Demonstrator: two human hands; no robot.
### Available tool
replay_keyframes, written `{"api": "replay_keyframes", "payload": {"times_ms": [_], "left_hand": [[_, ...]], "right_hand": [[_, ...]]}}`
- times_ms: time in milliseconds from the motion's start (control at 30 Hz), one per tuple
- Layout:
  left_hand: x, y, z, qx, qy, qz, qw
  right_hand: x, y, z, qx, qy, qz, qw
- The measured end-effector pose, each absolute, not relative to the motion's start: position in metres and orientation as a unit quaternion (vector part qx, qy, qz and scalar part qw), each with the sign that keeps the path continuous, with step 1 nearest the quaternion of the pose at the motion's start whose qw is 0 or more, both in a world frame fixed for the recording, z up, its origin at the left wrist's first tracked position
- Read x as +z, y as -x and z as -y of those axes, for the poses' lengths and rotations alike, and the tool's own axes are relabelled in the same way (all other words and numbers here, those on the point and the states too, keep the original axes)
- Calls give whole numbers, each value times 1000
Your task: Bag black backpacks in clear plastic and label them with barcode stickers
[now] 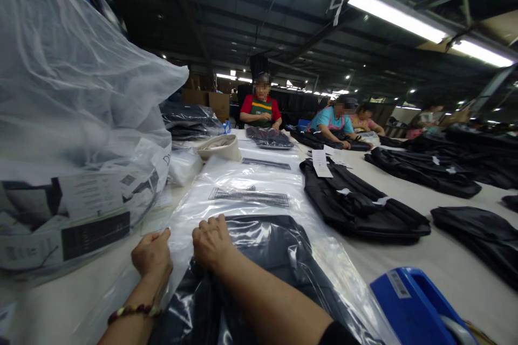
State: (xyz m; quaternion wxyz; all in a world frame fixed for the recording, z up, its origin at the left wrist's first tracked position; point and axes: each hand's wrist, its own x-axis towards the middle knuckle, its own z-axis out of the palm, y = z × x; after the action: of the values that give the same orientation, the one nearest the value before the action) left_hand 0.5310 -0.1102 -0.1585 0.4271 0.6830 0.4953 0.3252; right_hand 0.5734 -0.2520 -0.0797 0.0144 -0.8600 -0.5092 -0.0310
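A black bag (pixel 267 242) lies flat inside a clear plastic bag (pixel 343 264) on the table before me. My left hand (pixel 151 253) is closed, pinching the plastic's left edge. At the upper left corner of the black bag, my right hand (pixel 212 242) has its fingers curled around the plastic. Whether those fingers also grip the black fabric is hidden. Farther along, more flat plastic bags (pixel 251 178) with printed dark panels lie stacked.
A large translucent sack (pixel 81 118) of printed papers bulges at left. Several black bags (pixel 360 199) lie along the right, near a blue tape dispenser (pixel 416 302). A beige fabric container (pixel 220 148) sits ahead. Co-workers (pixel 261 108) are at the far end.
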Motion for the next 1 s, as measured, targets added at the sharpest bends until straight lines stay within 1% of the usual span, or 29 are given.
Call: {"api": "replay_keyframes", "payload": {"times_ms": [100,167,200,267,300,367,433,500,600,700,800,867,933,1000], "left_hand": [[-138,-523,104,269,-725,-502,387],[-120,-512,106,255,-753,-488,361],[-112,-505,111,261,-780,-457,339],[-101,-485,130,253,-865,-331,280],[-98,-474,143,217,-911,-248,250],[-95,-449,171,70,-970,-101,208],[-91,-427,196,-73,-978,-43,190],[-83,-409,209,-124,-977,-49,166],[-62,-384,216,-106,-980,-89,146],[-46,-349,227,-95,-978,-61,175],[-47,-312,245,-141,-968,-11,205],[-51,-296,252,-158,-965,-15,210],[-52,-286,256,-158,-964,-31,213],[-48,-278,256,-150,-962,-30,225]], "right_hand": [[-78,-565,276,-57,856,512,49],[-74,-558,303,-73,860,499,77],[-73,-554,320,-77,867,482,101],[-74,-544,358,-52,886,445,122],[-76,-538,377,-27,900,417,119],[-78,-527,413,32,928,359,91],[-78,-515,444,76,942,324,51],[-73,-504,470,98,949,299,26],[-62,-479,505,102,956,272,34],[-57,-443,536,121,950,281,68],[-62,-411,557,170,944,272,75],[-65,-400,564,188,943,264,74],[-69,-397,570,184,944,264,80],[-77,-398,577,155,942,280,103]]}}
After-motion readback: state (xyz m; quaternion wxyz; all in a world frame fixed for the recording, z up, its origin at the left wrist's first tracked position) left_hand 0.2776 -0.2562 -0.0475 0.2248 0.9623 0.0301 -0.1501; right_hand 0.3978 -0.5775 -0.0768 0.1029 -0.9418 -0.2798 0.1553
